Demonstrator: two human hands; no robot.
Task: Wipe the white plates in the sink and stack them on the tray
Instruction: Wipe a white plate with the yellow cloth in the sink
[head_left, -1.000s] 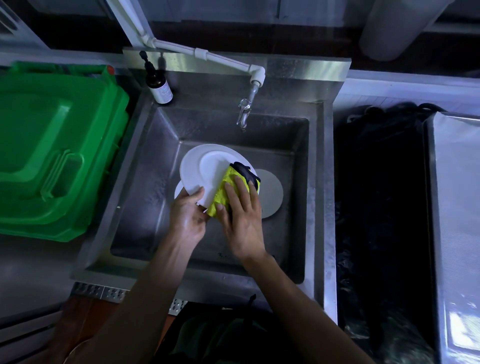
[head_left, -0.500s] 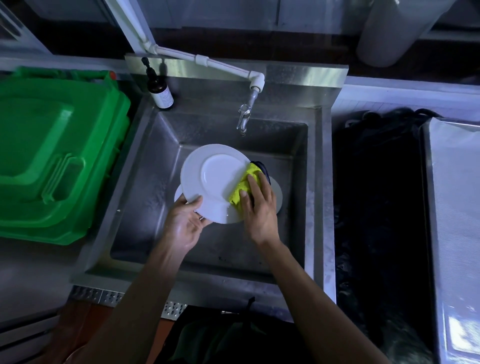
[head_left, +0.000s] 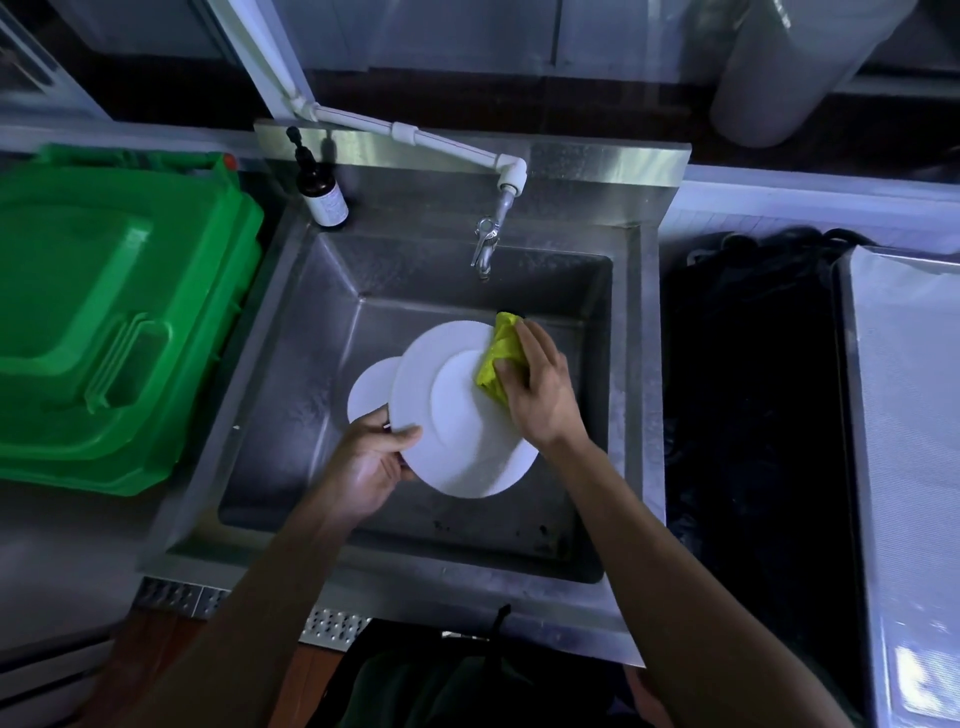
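A: In the head view, where was the plate (head_left: 457, 415)?

B: Over the middle of the sink (head_left: 291, 332), tilted and held clear of the floor of the basin. The left hand (head_left: 370, 463) pinched its near-left rim, thumb on top, fingers (head_left: 400, 462) curled underneath. The right hand (head_left: 540, 387) pressed a yellow cloth (head_left: 496, 358) against the plate's far-right rim, fingers closed on the cloth.

A: Anything else in there?

B: A second plate (head_left: 371, 392) lay flat on the sink floor toward the left wall, partly hidden under the held one. The tap (head_left: 485, 244) hung at the back edge.

A: What could have gone wrong?

B: I judged the grip the weak spot. One pinch at the rim carried the whole plate while the cloth pushed on the opposite edge; a wet rim could have slipped, and the plate would have dropped onto the one beneath and chipped both. Pressing too far outward could also have run the cloth off the rim.

A: And the tray?

B: I couldn't tell which surface it was.
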